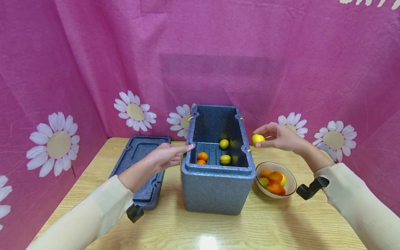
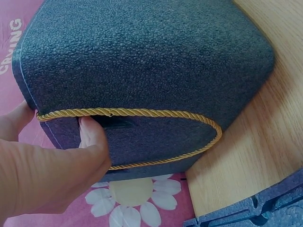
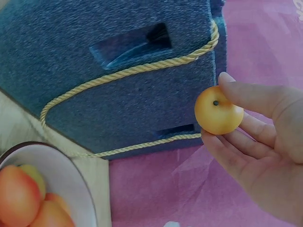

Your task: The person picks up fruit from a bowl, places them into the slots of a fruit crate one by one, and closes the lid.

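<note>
In the head view, a grey-blue foam cooler box (image 1: 218,189) stands lidless in the middle of the table. My left hand (image 1: 165,156) grips its left wall, the thumb at the rim; in the left wrist view its fingers lie beside a gold rope (image 2: 165,115). My right hand (image 1: 281,139) pinches a small smooth yellow fruit (image 3: 215,113) between thumb and fingers, to the right of the box and above rim-level of the bowl. A dark stem spot shows on it. Inside the box lie two orange fruits (image 1: 202,156) and two yellow fruits (image 1: 225,159).
A cream bowl (image 1: 292,185) with several orange and yellow fruits (image 1: 275,176) sits right of the box. The box's lid (image 1: 140,149) lies on the left, under my left forearm. A pink cloth with daisies (image 1: 218,34) hangs behind the wooden table (image 1: 162,229).
</note>
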